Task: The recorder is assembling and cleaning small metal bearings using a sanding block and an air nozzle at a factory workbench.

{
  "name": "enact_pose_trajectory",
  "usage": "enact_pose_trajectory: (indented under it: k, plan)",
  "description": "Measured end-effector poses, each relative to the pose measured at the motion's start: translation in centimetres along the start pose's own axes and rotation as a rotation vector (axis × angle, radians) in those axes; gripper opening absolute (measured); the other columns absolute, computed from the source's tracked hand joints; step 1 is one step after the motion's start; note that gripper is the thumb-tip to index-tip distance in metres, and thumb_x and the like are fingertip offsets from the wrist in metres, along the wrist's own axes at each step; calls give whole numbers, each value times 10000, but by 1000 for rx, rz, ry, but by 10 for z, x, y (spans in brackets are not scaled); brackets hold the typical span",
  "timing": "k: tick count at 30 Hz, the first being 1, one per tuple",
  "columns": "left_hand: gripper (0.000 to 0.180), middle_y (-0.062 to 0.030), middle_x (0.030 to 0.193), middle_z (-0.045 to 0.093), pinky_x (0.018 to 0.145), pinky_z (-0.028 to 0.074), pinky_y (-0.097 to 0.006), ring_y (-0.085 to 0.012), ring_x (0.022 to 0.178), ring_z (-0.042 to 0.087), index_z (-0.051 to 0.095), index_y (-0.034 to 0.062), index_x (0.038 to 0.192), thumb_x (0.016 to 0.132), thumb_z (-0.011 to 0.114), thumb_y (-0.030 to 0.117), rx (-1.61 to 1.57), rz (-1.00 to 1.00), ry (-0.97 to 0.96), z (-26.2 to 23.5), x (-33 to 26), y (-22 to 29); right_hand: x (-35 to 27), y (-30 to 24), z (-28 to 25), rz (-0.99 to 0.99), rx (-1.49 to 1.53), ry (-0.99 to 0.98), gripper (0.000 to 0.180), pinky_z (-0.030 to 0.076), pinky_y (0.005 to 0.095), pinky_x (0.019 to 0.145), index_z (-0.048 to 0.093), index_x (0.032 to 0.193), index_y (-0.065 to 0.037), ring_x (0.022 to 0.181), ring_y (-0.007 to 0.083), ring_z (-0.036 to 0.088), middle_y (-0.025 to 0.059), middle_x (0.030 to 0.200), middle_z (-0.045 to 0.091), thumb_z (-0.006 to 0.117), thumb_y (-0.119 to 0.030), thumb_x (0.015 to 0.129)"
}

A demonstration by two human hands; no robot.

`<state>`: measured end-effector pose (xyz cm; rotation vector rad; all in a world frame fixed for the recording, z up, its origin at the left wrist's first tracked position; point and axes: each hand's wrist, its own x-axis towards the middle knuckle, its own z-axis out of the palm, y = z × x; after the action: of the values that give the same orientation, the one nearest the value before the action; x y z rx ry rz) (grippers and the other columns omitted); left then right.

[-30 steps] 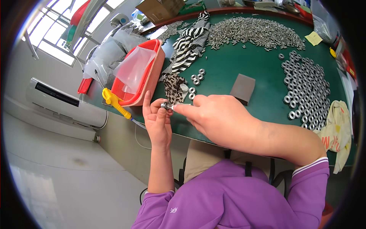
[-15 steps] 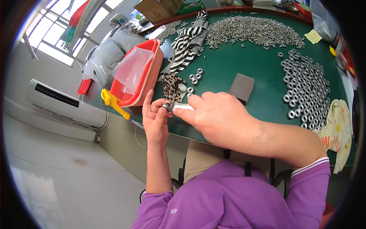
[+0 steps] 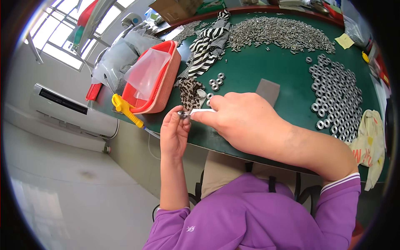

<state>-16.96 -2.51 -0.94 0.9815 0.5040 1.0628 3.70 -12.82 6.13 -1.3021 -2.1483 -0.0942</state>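
Observation:
Between the thumb and fingers of my left hand [image 3: 174,133] is a small shiny metal ring [image 3: 181,114]. My right hand [image 3: 239,121] is closed round a slim white tool [image 3: 204,111], whose kind I cannot make out. The tool's narrow end meets the ring, but whether it sits inside the hole or against the edge is too small to tell. Just beyond the hands lie a leopard-print cloth [image 3: 191,93] and a few loose metal rings [image 3: 215,86]. A grey-brown block [image 3: 268,91] is partly hidden behind my right hand.
Many metal rings [image 3: 333,96] cover the right of the green table [image 3: 258,62]. A heap of small metal pins [image 3: 279,35] spreads at the back. To the left stand a red basket [image 3: 166,83] and a yellow air gun [image 3: 123,106]. A striped cloth [image 3: 206,48] lies beyond.
My left index finger, stretched upward before, has folded down toward the ring. My right hand has shifted slightly and covers more of the grey-brown block, with the white tool still in it.

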Motion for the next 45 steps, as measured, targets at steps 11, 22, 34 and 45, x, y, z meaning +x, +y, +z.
enact_pose_trajectory:
  k: [11,22,34,45]
  plan:
    - [296,-84,1006,590,687,480,-211,-110,790,563,504,-35,1173,893,525,61,30,-7,-34,5,-5,4,0,1,1,30,106,-69,160,503,377,614,592,894,-53,735,272,620,120,757,596,514,-52,755]
    - [261,-46,888,574,661,463,-220,-106,750,541,531,-29,1121,874,561,53,122,47,-15,9,-6,0,-6,-3,10,-1,-30,-32,355,482,358,519,586,1101,-98,589,260,590,99,675,552,543,-66,750]
    - [250,-77,918,594,683,480,-239,-127,761,568,543,-32,1107,862,562,17,218,159,-62,11,-3,-5,-1,7,13,188,316,-108,303,502,382,627,576,1120,-51,720,298,630,165,769,632,515,-83,825]
    - [248,-73,953,586,694,455,-226,-121,783,548,532,5,1111,880,569,87,29,127,-9,5,-2,-7,2,3,11,237,296,-94,270,497,374,635,606,1092,-123,714,278,616,121,757,618,543,-132,830]
